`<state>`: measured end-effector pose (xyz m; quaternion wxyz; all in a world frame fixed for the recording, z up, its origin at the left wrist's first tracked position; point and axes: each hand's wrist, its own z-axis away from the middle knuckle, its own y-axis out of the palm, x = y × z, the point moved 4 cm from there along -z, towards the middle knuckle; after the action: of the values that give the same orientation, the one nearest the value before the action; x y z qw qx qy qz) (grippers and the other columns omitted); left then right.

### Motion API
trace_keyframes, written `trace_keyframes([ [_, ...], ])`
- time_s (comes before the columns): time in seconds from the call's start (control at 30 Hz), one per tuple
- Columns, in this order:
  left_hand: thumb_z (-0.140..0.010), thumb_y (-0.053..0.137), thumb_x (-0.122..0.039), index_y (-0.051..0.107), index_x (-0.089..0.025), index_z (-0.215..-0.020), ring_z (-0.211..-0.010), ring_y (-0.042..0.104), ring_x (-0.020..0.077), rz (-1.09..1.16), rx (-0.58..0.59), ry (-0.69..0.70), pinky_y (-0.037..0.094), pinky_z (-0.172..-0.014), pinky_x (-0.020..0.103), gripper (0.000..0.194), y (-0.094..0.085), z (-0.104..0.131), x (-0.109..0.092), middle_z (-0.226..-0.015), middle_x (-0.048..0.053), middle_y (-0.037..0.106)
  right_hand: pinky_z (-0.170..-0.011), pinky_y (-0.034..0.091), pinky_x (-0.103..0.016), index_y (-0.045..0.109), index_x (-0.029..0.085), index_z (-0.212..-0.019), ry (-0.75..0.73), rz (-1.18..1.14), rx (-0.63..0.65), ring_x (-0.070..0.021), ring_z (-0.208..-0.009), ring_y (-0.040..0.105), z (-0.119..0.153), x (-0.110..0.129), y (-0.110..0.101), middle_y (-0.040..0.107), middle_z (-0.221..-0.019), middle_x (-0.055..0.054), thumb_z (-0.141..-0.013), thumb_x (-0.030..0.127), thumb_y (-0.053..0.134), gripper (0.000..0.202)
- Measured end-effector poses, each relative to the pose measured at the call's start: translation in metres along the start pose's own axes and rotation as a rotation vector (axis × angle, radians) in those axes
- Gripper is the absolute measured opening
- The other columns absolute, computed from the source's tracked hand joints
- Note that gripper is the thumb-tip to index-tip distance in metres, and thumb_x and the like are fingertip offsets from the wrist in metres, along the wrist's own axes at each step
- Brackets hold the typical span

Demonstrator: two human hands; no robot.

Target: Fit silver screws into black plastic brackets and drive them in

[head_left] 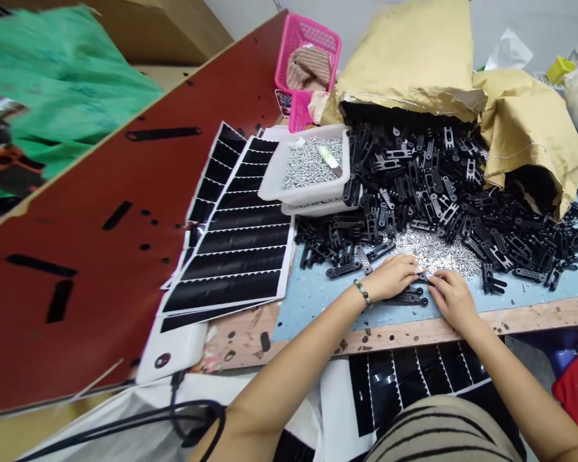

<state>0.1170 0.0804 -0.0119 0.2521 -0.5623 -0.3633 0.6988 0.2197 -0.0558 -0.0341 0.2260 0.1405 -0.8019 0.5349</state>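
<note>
My left hand (394, 277), with a beaded bracelet at its wrist, reaches in from the left with its fingers pinched together. Facing it from the right, my right hand (451, 296) is closed too. Between the fingertips of both is a small black plastic piece (422, 278), mostly hidden by the fingers. Just below, more black plastic pieces (408, 298) with rounded ends lie on the light blue mat (318, 301). Small silver metal pins (438, 253) are spread right behind my hands. A large heap of black plastic parts (414, 173) rises behind them.
A white tub (270, 179) of silver pins stands left of the heap, beside sheets of black strips (226, 276). Two yellowish paper sacks (414, 58) lie open at the back. A pink basket (337, 48) holds cloth. A red board (101, 289) borders the left.
</note>
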Motion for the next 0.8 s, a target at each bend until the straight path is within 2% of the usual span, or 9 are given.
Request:
trace_keyframes([
  [0.1, -0.09, 0.051, -0.022, 0.065, -0.019, -0.105, -0.094, 0.055, 0.0198, 0.028, -0.009, -0.002, 0.04, -0.092, 0.035, 0.021, -0.002, 0.002, 0.002, -0.095, 0.005, 0.063, -0.084, 0.047, -0.04, 0.058, 0.018, -0.114, -0.053, -0.079, -0.05, -0.0231, -0.097, 0.056, 0.005, 0.005, -0.009, 0.063, -0.105, -0.011, -0.091, 0.023, 0.048, 0.025],
  [0.2, -0.092, 0.049, -0.024, 0.065, -0.019, -0.104, -0.097, 0.054, 0.0193, 0.055, -0.038, -0.016, 0.041, -0.092, 0.033, 0.021, 0.0, 0.013, 0.005, -0.098, 0.005, 0.062, -0.083, 0.048, -0.04, 0.056, 0.019, -0.111, -0.086, -0.103, -0.117, -0.0228, -0.096, 0.057, 0.003, 0.001, -0.021, 0.062, -0.102, -0.01, -0.09, 0.021, 0.048, 0.023],
  [0.27, -0.093, 0.046, -0.027, 0.064, -0.02, -0.106, -0.098, 0.054, 0.0198, 0.089, -0.063, -0.036, 0.041, -0.092, 0.034, 0.023, 0.004, 0.023, 0.007, -0.1, 0.006, 0.062, -0.084, 0.048, -0.04, 0.056, 0.019, -0.11, -0.036, -0.069, -0.216, -0.0229, -0.096, 0.056, -0.009, -0.009, -0.032, 0.061, -0.101, -0.01, -0.09, 0.02, 0.047, 0.022],
  [0.37, -0.094, 0.044, -0.03, 0.063, -0.021, -0.11, -0.1, 0.054, 0.0205, 0.146, -0.069, -0.07, 0.041, -0.094, 0.036, 0.027, 0.01, 0.036, 0.008, -0.1, 0.005, 0.062, -0.086, 0.048, -0.042, 0.053, 0.016, -0.116, 0.136, 0.034, -0.356, -0.0253, -0.099, 0.055, -0.041, -0.032, -0.045, 0.058, -0.104, -0.013, -0.088, 0.029, 0.051, 0.031],
  [0.47, -0.093, 0.045, -0.035, 0.058, -0.023, -0.119, -0.108, 0.051, 0.0221, 0.146, -0.116, -0.101, 0.039, -0.099, 0.039, 0.031, 0.004, 0.043, 0.005, -0.11, 0.006, 0.061, -0.085, 0.046, -0.045, 0.053, 0.013, -0.119, 0.295, 0.189, -0.312, -0.0297, -0.099, 0.054, -0.079, -0.049, -0.047, 0.057, -0.104, -0.016, -0.079, 0.041, 0.064, 0.05],
  [0.57, -0.092, 0.046, -0.037, 0.056, -0.023, -0.123, -0.114, 0.048, 0.0237, 0.123, -0.251, -0.134, 0.037, -0.103, 0.043, 0.035, -0.014, 0.047, -0.001, -0.118, 0.007, 0.058, -0.085, 0.045, -0.044, 0.055, 0.013, -0.118, 0.326, 0.217, -0.204, -0.0292, -0.096, 0.054, -0.102, -0.059, -0.041, 0.06, -0.102, -0.015, -0.078, 0.034, 0.065, 0.046],
  [0.63, -0.092, 0.045, -0.036, 0.057, -0.022, -0.121, -0.113, 0.049, 0.0238, 0.149, -0.339, -0.161, 0.038, -0.102, 0.043, 0.035, -0.027, 0.045, -0.006, -0.117, 0.007, 0.058, -0.085, 0.045, -0.042, 0.056, 0.014, -0.118, 0.314, 0.136, -0.194, -0.0266, -0.093, 0.055, -0.104, -0.063, -0.04, 0.063, -0.099, -0.012, -0.08, 0.027, 0.06, 0.04],
  [0.7, -0.091, 0.045, -0.037, 0.059, -0.022, -0.119, -0.109, 0.053, 0.0233, 0.248, -0.401, -0.193, 0.043, -0.097, 0.04, 0.034, -0.035, 0.036, -0.01, -0.113, 0.008, 0.06, -0.083, 0.046, -0.04, 0.058, 0.014, -0.115, 0.328, 0.036, -0.252, -0.0242, -0.088, 0.056, -0.097, -0.063, -0.042, 0.064, -0.096, -0.011, -0.081, 0.023, 0.056, 0.035],
  [0.8, -0.088, 0.05, -0.039, 0.054, -0.022, -0.123, -0.104, 0.058, 0.0218, 0.575, -0.443, -0.239, 0.047, -0.089, 0.037, 0.04, -0.034, 0.006, -0.017, -0.113, 0.007, 0.061, -0.078, 0.049, -0.037, 0.06, 0.016, -0.108, 0.305, -0.117, -0.37, -0.0204, -0.079, 0.057, -0.08, -0.046, -0.044, 0.064, -0.096, -0.01, -0.081, 0.025, 0.056, 0.029],
])
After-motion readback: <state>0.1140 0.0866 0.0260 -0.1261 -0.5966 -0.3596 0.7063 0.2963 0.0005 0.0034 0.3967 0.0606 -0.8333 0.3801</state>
